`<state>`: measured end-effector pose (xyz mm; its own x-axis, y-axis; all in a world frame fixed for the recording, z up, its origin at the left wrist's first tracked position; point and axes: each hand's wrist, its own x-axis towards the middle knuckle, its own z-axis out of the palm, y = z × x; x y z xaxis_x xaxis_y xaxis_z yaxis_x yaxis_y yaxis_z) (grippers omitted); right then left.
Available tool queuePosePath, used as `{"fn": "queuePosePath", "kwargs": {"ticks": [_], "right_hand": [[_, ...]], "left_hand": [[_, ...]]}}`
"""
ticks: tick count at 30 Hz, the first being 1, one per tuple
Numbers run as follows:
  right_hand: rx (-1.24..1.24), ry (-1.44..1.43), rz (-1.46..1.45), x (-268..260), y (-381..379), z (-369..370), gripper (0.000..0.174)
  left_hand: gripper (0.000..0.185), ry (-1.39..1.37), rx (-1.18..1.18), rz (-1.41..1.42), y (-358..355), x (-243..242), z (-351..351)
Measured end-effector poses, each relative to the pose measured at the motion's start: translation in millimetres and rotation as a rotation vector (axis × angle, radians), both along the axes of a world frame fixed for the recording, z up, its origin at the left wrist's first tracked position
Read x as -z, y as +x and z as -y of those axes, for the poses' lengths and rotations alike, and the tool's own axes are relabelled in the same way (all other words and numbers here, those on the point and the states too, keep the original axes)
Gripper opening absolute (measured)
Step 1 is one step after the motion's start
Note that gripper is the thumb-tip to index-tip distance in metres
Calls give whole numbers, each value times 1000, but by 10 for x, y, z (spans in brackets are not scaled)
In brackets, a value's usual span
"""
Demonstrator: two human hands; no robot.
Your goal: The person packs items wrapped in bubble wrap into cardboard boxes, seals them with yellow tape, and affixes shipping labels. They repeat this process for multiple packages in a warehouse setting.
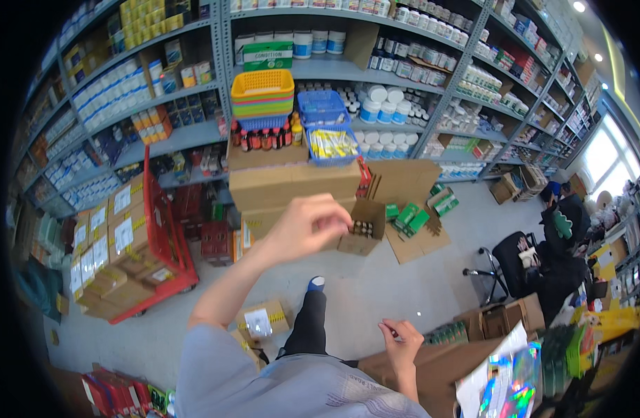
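My left hand (pixel 312 227) is raised in front of me, its fingers curled toward the thumb. No object shows in it, though the inside of the curl is hidden. Beyond its fingertips, an open cardboard box (pixel 362 245) on the floor holds several small dark bottles (pixel 362 228). Low at my right side, my right hand (pixel 403 337) has its thumb and fingertips drawn together. A small reddish spot shows between those fingers, too small to name. Next to that hand is a large brown cardboard surface (pixel 435 366).
Metal shelving (pixel 320 68) with bottles and boxes lines the far side. Plastic baskets (pixel 327 143) stand on stacked cartons (pixel 293 183). A red platform trolley (pixel 165 245) carries taped cartons at left. Green boxes (pixel 411 219) lie on flattened cardboard. A black chair (pixel 513 261) and a person (pixel 557 193) are at right.
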<state>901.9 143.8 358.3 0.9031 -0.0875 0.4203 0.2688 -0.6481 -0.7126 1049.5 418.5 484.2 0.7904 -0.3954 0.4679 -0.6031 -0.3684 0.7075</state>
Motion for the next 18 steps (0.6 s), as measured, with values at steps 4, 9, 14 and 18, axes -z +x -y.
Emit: {"fn": "queuePosePath", "kwargs": {"ticks": [4, 9, 14, 18], "right_hand": [[116, 105, -229, 328, 1450, 54, 8], [-31, 82, -178, 525, 4191, -194, 11], [-256, -92, 195, 808, 7113, -1056, 8], [-287, -634, 11, 1256, 8271, -1663, 24]], "left_hand": [[13, 193, -308, -15, 2395, 785, -125], [27, 604, -312, -134, 3710, 1351, 44], [33, 124, -31, -127, 3065, 1881, 183], [35, 385, -187, -553, 2191, 2141, -287]]}}
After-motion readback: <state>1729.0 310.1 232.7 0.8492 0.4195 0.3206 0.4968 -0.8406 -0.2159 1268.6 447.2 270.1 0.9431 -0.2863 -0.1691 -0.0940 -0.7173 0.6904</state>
